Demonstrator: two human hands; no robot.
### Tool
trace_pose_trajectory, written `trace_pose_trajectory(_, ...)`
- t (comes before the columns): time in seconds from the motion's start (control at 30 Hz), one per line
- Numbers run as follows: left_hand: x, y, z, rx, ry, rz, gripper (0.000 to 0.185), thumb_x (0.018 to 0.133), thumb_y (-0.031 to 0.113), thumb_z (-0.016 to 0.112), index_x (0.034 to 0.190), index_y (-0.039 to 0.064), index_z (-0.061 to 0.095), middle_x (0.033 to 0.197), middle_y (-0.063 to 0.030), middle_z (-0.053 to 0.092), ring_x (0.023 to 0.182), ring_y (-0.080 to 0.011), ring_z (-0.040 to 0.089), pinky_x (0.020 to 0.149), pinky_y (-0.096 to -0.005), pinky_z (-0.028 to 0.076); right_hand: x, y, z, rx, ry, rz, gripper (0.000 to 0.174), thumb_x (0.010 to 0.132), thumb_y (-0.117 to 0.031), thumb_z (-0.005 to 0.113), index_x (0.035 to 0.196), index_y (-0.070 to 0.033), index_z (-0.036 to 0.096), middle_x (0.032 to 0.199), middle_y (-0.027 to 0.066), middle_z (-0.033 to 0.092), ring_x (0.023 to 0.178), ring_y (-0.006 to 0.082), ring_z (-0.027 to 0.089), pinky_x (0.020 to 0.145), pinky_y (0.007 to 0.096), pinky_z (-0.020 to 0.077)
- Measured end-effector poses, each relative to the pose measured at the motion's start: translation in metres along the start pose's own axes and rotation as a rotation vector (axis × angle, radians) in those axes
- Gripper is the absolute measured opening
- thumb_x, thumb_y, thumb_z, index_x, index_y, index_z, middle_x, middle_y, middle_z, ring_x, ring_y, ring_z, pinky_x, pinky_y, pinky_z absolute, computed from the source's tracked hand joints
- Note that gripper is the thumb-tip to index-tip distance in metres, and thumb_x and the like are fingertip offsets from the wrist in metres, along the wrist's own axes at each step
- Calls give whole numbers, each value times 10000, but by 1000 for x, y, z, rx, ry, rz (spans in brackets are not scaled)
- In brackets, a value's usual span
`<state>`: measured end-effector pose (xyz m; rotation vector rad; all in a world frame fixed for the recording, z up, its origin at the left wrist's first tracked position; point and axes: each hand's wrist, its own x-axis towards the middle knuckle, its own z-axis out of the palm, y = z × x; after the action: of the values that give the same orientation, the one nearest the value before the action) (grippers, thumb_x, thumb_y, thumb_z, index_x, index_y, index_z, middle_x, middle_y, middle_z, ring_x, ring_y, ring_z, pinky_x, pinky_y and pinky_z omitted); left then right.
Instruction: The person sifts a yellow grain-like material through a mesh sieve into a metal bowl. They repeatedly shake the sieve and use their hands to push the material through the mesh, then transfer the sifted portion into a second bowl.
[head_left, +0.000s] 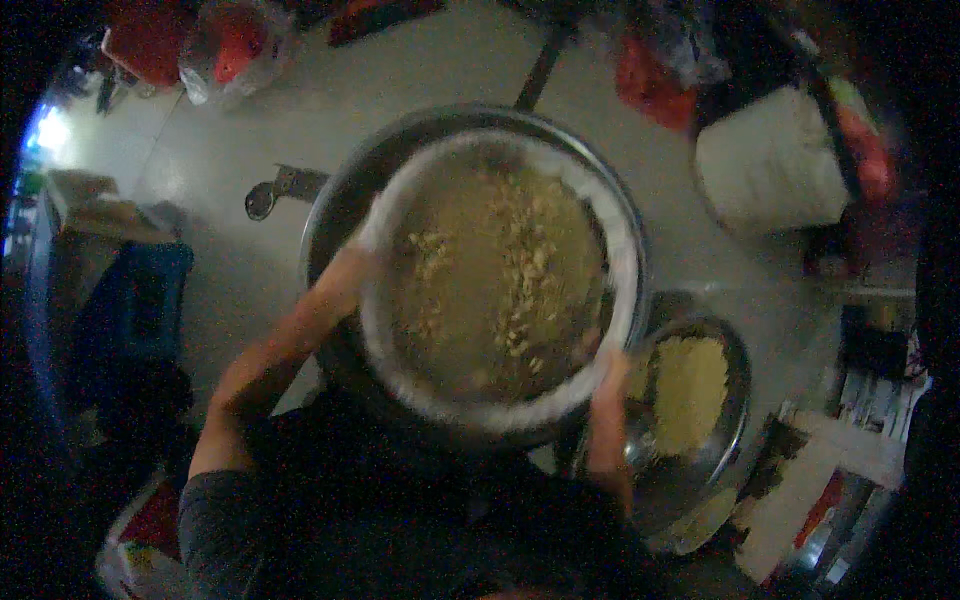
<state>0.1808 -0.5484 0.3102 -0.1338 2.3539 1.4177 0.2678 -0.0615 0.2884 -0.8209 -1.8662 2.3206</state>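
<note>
A round sieve with a pale rim (621, 255) is between my two hands, over a wide metal basin (319, 225). Small pale lumps (529, 270) lie scattered on its brownish mesh (465, 300), mostly right of the middle. My left hand (366, 251) grips the rim on the left; blur and the rim hide most of its fingers. On the lower right, my right hand (611, 371) holds the same rim. Beside my right forearm stands a metal bowl (739, 420) with yellowish powdery material (690, 390) in it.
A caster wheel (260, 201) and a dark bar (541, 71) stick out from under the basin. Around it stand a whitish bucket (769, 165), a blue crate (154, 292), red bags (652, 86) and a cardboard box (795, 480) on the pale floor (225, 300).
</note>
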Motion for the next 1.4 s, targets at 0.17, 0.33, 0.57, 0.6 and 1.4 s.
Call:
trace_pose_trajectory(0.17,-22,-47,-14,-792,-112,-26,371,882,212,567,1184,-1,541,1128,-120,605,890,-216,616,757,-371,515,-20,6,16,-131,139,260,469,765,-82,519,1228,-5,509,807,117,551,730,272,569,671,368,499)
trace_pose_trajectory(0.33,-11,-22,-35,-108,59,-10,433,856,187,602,1235,17,482,1214,-129,541,995,-256,576,845,-382,479,-9,22,17,95,-13,259,235,803,-157,538,989,-19,576,767,46,533,674,226,534,632,353,470)
trace_pose_trajectory(0.57,-6,2,-43,-564,-150,-85,548,858,213,611,1329,12,415,1305,-135,498,1125,-255,521,946,-377,437,3,20,34,-191,-133,42,194,780,-191,587,884,-27,589,767,45,561,672,216,551,642,348,464)
trace_pose_trajectory(0.6,-9,2,-44,-362,-107,-43,555,860,222,611,1333,11,412,1305,-136,501,1129,-255,521,948,-378,439,6,20,36,-123,-100,112,192,777,-196,593,868,-28,591,767,45,565,672,215,554,644,348,463)
trace_pose_trajectory(1.4,-56,-14,-61,-116,-8,55,518,891,226,559,1337,0,423,1222,-131,574,1011,-216,589,859,-333,490,-32,61,43,38,-135,213,325,814,-153,563,1099,-3,523,963,70,557,818,198,575,729,353,477)
